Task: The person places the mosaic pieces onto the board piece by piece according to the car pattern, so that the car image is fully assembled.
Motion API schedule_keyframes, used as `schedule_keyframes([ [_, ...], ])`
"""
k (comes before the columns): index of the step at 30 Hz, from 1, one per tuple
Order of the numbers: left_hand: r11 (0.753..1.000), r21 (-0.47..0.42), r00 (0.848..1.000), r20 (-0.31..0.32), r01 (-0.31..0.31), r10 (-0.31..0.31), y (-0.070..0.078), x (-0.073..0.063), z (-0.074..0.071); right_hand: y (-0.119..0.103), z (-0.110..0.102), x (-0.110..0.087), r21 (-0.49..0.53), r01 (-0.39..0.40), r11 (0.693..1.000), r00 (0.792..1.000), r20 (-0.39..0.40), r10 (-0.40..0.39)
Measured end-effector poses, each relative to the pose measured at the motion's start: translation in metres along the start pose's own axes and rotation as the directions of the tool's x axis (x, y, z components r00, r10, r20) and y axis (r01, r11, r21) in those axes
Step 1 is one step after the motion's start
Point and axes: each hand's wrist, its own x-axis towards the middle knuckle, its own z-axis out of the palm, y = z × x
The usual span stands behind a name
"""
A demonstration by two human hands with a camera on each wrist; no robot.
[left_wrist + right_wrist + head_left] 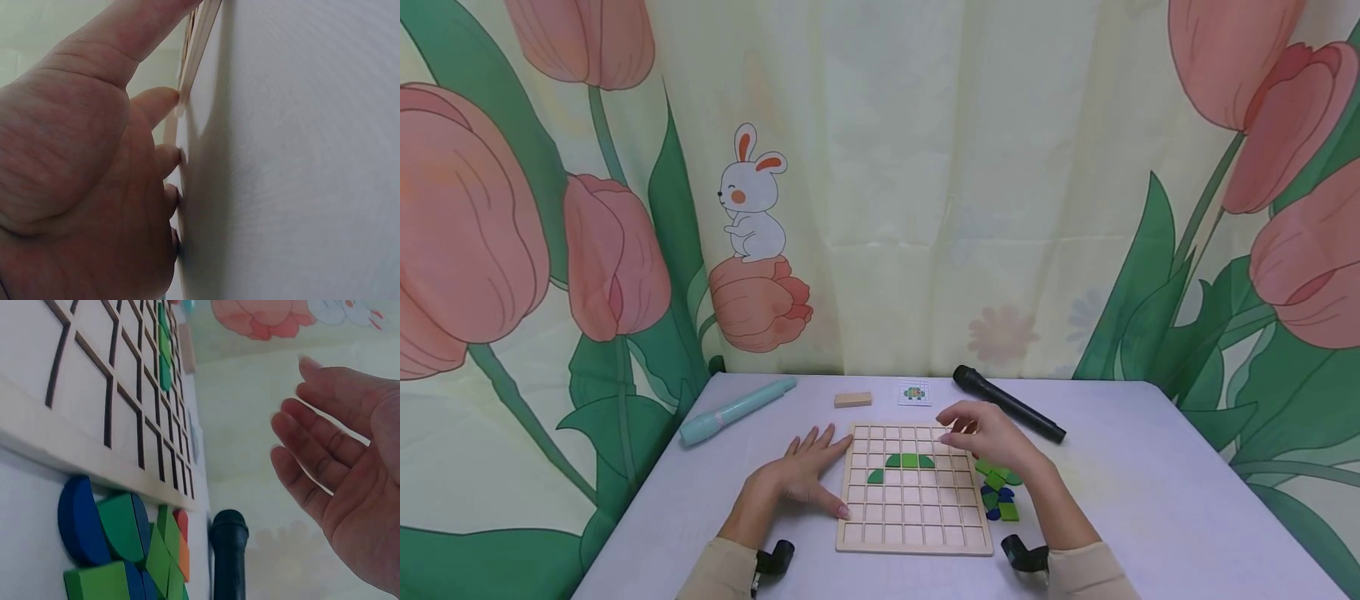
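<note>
A wooden grid board (pixel 917 527) lies on the table, with a row of green pieces (pixel 910 461) in its upper part: a square between two rounded ones. One more rounded green piece (pixel 876 477) sits a row lower on the left. My left hand (pixel 801 471) is spread at the board's left side, thumb and index fingertip at its edge, the other fingertips on the table. Over the board's upper right, my right hand (pixel 992 433) hovers with loosely bent fingers and nothing between them. Beside the board's right edge lies a heap of loose blocks (pixel 119 528), green, blue, orange and red.
Behind the board lie a small wooden block (pixel 853 400) and a pattern card (pixel 914 392) showing a coloured figure on a grid. A black microphone (pixel 1011 404) rests at the back right, a pale teal cylindrical object (pixel 737 411) at the back left. A printed curtain (pixel 887 192) hangs behind the table.
</note>
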Motion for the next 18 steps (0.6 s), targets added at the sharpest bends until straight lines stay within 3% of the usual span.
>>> schedule_keyframes([
  [9,1.0,-0.005,1.0,-0.003,-0.001,0.001,0.001,0.0,0.0,0.012,-0.015,-0.003,0.012,-0.143,0.99,0.989,-0.037,0.143],
  [18,1.0,-0.018,1.0,0.007,0.011,-0.011,0.001,-0.002,-0.001,0.027,-0.026,-0.007,0.014,-0.2,0.98,0.979,-0.036,0.2],
])
